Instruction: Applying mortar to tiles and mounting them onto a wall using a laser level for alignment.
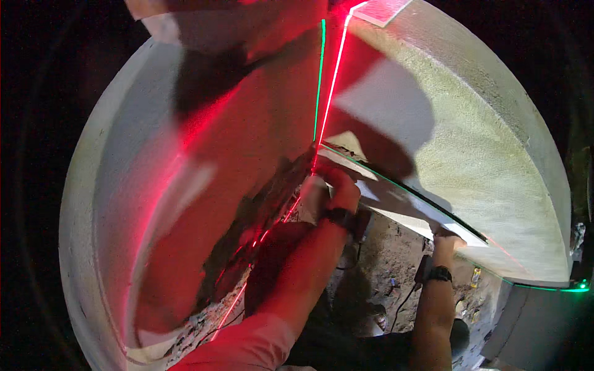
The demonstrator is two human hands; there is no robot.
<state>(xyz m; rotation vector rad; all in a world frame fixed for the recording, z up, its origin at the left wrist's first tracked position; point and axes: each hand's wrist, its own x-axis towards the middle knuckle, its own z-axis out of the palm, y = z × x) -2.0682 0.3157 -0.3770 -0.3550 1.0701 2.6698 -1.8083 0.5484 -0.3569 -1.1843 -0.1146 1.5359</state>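
A long white skirting strip (pixel 399 201) lies along the foot of the right-hand wall, running from the corner toward the lower right. My left hand (pixel 341 188) is closed at its corner end, fingers bent and partly in shadow. My right hand (pixel 450 241) grips the strip's lower edge near the other end, with most fingertips hidden. A green laser line follows the strip's upper edge. Another green line (pixel 320 80) climbs beside the corner, and a bright red line (pixel 335 74) runs down next to it. Both wrists wear black bands.
A rough plaster wall (pixel 229 185) stands on the left, lit red, with its base broken away. Rubble, cables and small litter cover the ground (pixel 396 266). At the far right a small green light (pixel 583 285) glows. A pale flat panel (pixel 380 9) shows at the top.
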